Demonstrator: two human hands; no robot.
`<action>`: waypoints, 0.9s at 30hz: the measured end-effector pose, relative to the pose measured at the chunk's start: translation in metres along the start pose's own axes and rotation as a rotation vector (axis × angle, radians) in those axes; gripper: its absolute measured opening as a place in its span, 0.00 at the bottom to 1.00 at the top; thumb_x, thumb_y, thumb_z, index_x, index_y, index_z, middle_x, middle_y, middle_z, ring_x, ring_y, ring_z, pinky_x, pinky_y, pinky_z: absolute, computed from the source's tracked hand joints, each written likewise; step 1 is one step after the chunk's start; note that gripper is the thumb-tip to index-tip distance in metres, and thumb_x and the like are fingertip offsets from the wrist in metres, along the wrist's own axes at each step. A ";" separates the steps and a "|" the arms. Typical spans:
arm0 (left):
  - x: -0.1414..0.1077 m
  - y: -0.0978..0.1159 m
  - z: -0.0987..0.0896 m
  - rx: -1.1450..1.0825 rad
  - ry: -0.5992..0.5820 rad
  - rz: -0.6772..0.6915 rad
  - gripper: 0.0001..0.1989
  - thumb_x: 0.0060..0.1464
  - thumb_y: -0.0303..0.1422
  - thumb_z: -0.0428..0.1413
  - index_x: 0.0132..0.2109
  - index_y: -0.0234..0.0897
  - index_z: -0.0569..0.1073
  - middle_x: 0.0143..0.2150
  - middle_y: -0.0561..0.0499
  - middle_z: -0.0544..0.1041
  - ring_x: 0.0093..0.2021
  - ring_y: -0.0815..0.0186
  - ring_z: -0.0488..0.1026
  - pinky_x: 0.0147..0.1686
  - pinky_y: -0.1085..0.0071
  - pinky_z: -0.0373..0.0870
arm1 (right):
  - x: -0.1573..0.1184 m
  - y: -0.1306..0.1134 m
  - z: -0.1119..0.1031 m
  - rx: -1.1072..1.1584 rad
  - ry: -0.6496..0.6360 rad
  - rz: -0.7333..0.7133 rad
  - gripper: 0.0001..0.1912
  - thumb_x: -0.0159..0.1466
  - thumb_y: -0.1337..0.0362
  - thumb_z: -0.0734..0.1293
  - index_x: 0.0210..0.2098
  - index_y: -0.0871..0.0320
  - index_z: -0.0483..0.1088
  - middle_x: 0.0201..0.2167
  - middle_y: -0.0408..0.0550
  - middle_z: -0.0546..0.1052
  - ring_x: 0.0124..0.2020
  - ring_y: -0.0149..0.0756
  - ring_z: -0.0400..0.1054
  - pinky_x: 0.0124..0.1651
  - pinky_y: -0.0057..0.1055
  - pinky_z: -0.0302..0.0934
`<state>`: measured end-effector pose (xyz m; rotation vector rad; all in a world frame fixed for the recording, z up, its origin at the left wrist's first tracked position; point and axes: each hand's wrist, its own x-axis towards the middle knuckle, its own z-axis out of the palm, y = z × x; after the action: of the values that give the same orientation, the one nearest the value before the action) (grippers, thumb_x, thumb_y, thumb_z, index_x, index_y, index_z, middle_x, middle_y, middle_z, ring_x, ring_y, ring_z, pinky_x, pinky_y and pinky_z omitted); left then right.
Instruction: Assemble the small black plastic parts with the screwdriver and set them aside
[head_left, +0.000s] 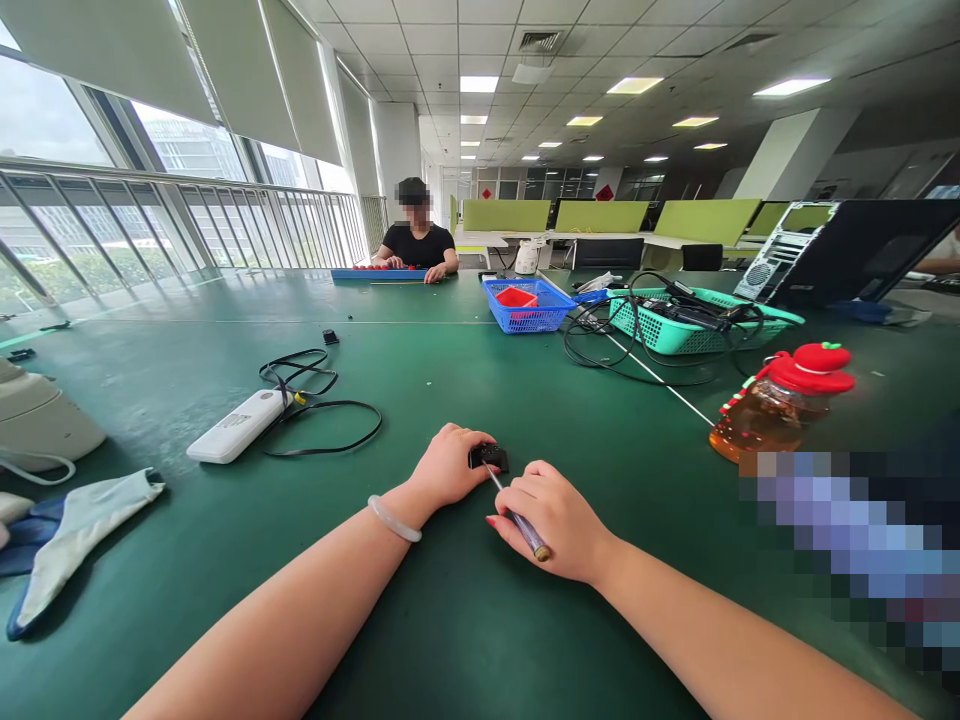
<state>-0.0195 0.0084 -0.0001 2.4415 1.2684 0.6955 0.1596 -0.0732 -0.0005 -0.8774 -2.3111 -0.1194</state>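
My left hand (452,466) is closed around a small black plastic part (491,457), held low at the green tabletop. Its exact kind is too small to make out. My right hand (555,522) grips a screwdriver (527,532) with a translucent purplish handle. The screwdriver's thin metal shaft slants up and left, and its tip meets the black part. Fingers of my right hand hide some of the handle.
A white power strip (240,427) with a black cable lies left. Gloves (90,530) lie nearer. A blue basket (529,318), a green basket (667,335) with cables and a red-capped bottle (780,405) stand right. A person (417,245) sits opposite.
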 end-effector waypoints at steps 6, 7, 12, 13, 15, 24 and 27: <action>0.000 0.000 -0.001 0.013 -0.011 0.018 0.16 0.50 0.36 0.61 0.48 0.42 0.78 0.44 0.50 0.82 0.49 0.55 0.71 0.52 0.59 0.69 | 0.001 0.000 -0.003 -0.019 0.016 0.016 0.11 0.66 0.64 0.62 0.26 0.56 0.65 0.21 0.41 0.70 0.23 0.30 0.56 0.39 0.31 0.52; 0.000 0.000 -0.001 0.011 -0.011 0.017 0.16 0.51 0.36 0.61 0.48 0.42 0.78 0.44 0.50 0.82 0.49 0.55 0.71 0.52 0.59 0.69 | 0.001 0.000 -0.003 -0.022 0.013 0.013 0.11 0.66 0.64 0.62 0.26 0.56 0.66 0.21 0.41 0.69 0.23 0.30 0.55 0.38 0.32 0.52; -0.001 0.000 -0.001 0.013 -0.010 0.010 0.16 0.51 0.36 0.61 0.48 0.43 0.77 0.46 0.50 0.81 0.49 0.55 0.71 0.52 0.59 0.69 | 0.002 -0.002 -0.003 -0.053 0.031 -0.016 0.13 0.66 0.66 0.61 0.24 0.57 0.66 0.20 0.41 0.67 0.23 0.30 0.54 0.38 0.32 0.52; -0.001 0.000 -0.001 0.015 -0.010 0.008 0.16 0.51 0.36 0.61 0.49 0.43 0.77 0.46 0.50 0.81 0.49 0.55 0.71 0.52 0.59 0.69 | 0.002 -0.002 -0.003 -0.055 0.030 -0.018 0.13 0.66 0.66 0.61 0.24 0.57 0.66 0.20 0.41 0.67 0.23 0.30 0.54 0.39 0.32 0.52; -0.001 -0.001 0.000 0.017 -0.012 0.008 0.17 0.51 0.36 0.61 0.49 0.43 0.77 0.46 0.50 0.81 0.50 0.55 0.70 0.52 0.58 0.68 | 0.002 -0.002 -0.003 -0.055 0.015 -0.015 0.13 0.66 0.67 0.61 0.24 0.57 0.66 0.20 0.41 0.67 0.23 0.30 0.54 0.40 0.32 0.53; -0.001 -0.001 0.000 0.017 -0.015 0.010 0.17 0.52 0.35 0.60 0.50 0.41 0.77 0.47 0.49 0.81 0.52 0.54 0.69 0.55 0.57 0.67 | 0.002 -0.001 -0.002 -0.091 0.008 -0.036 0.13 0.65 0.67 0.61 0.24 0.57 0.67 0.20 0.41 0.67 0.23 0.30 0.54 0.41 0.33 0.53; -0.001 -0.002 0.000 0.022 -0.016 0.006 0.19 0.52 0.35 0.60 0.53 0.40 0.76 0.47 0.47 0.81 0.53 0.54 0.69 0.55 0.57 0.68 | 0.002 -0.001 -0.002 -0.100 0.005 -0.029 0.12 0.65 0.67 0.61 0.24 0.57 0.67 0.20 0.41 0.67 0.23 0.30 0.54 0.41 0.33 0.53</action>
<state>-0.0211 0.0086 -0.0010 2.4644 1.2689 0.6658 0.1592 -0.0731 0.0021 -0.8919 -2.3300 -0.2516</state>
